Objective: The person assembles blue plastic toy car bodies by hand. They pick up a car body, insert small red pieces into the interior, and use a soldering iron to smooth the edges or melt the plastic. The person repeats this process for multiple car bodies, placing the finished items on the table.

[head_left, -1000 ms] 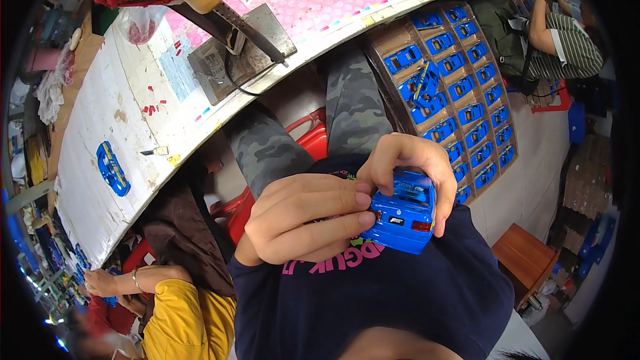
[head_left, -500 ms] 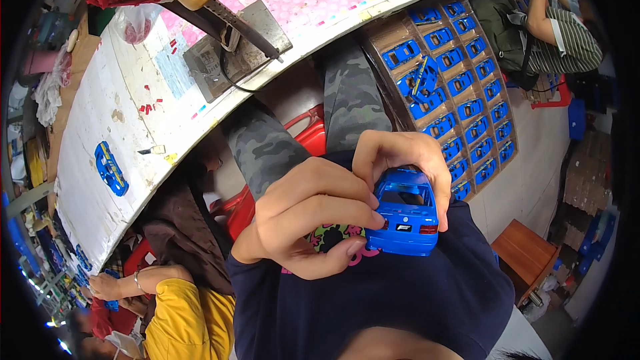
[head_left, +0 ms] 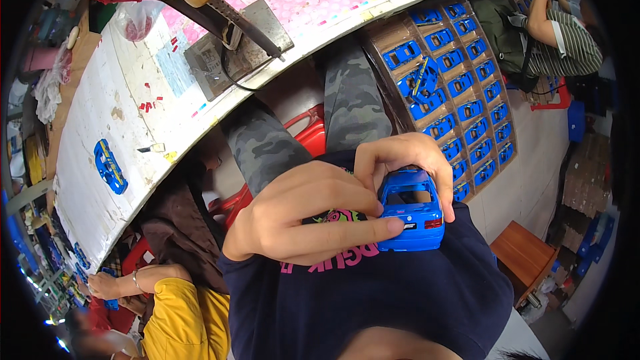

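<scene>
Across the upper left curves a white desk (head_left: 137, 147). Before the navy shirt (head_left: 373, 293), the right hand (head_left: 415, 152) grasps a blue car body (head_left: 419, 211); fingers of the left hand (head_left: 303, 210) now cover its left tail light, partly visible moments ago, probably pressing; any pinch is hidden.

The held car body (head_left: 412, 211) looks like smooth, glossy blue plastic; the red seat (head_left: 311, 139) also appears plastic, with a sheen. The plate (head_left: 263, 30) reads as dull, scuffed metal, the white table (head_left: 80, 117) as matt, stained and papery. Dark shirt (head_left: 400, 293) and camouflage trousers (head_left: 263, 150) are matt cloth.
</scene>
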